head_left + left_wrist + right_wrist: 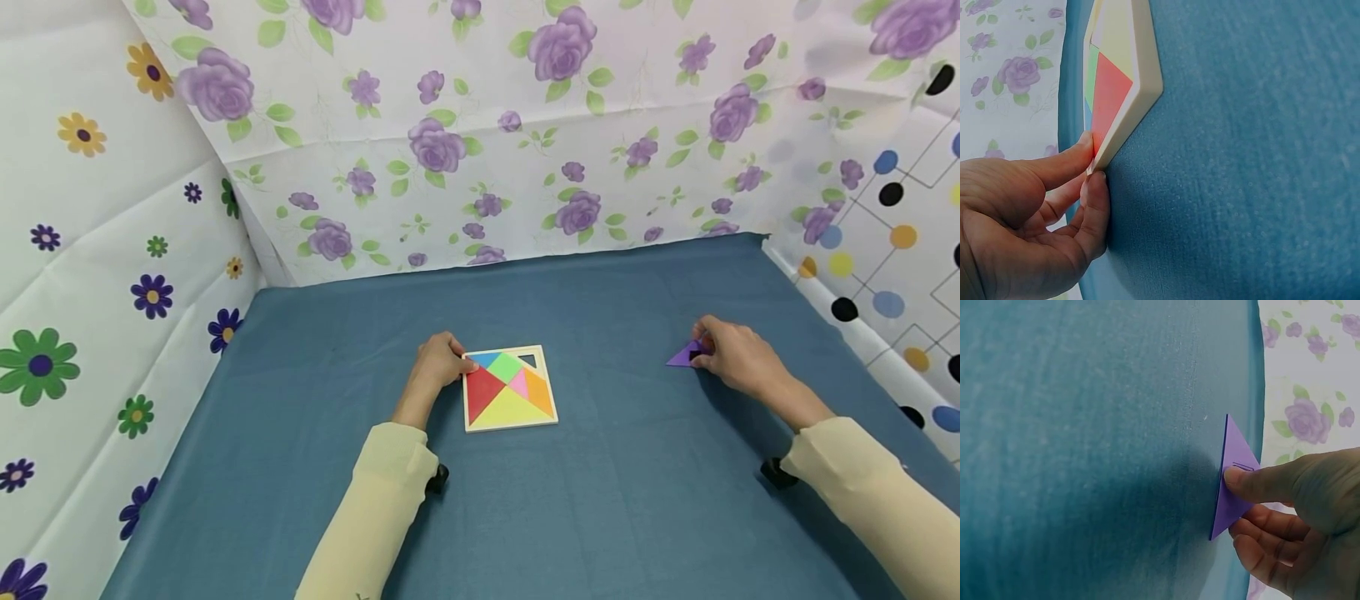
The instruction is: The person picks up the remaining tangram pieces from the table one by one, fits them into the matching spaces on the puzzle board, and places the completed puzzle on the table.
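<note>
A square tangram tray [512,427] with a pale wooden frame lies on the blue cloth, holding red, yellow, green, blue, pink and orange pieces. In its far right corner a dark gap [528,361] shows. My left hand [437,362] pinches the tray's left edge; in the left wrist view the thumb [1072,161] lies on top by the red piece [1110,94], fingers against the edge from below. Well to the right, my right hand [738,358] pinches a purple triangle piece [1235,447], thumb on its face beside a small dark mark, other fingers partly hidden behind it.
Blue cloth [600,500] covers the table. A white sheet with purple roses [435,146] hangs behind it, a flowered sheet [82,275] at the left and a dotted one [892,275] at the right. Small black devices [437,479] sit at both wrists.
</note>
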{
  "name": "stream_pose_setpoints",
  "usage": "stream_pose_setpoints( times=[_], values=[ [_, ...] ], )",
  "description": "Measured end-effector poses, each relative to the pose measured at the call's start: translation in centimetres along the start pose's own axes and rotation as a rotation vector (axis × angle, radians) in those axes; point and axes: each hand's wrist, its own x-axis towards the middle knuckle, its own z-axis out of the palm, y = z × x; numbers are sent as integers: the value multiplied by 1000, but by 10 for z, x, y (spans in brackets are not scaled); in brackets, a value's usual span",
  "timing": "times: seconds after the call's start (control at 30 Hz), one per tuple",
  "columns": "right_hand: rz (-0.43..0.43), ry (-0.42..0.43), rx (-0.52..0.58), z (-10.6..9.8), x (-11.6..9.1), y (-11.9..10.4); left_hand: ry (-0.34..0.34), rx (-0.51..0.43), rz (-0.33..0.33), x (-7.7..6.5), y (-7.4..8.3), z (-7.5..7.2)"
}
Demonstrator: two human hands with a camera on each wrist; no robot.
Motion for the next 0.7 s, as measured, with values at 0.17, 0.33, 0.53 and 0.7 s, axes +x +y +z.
stream_pose_setpoints(
  times=[0.17,0.33,0.53,0.7],
  values=[
    [3,22,-11,1,-2,0,1,-4,7,0,0,-1],
    [2,35,-5,-1,-5,-1,2,-2,7,1,0,0],
    [-13,58,-17,-4,-9,-4,1,-5,4,2,-1,1],
    [-21,66,-23,-4,-12,-5,1,-8,6,3,-3,1]
  ],
)
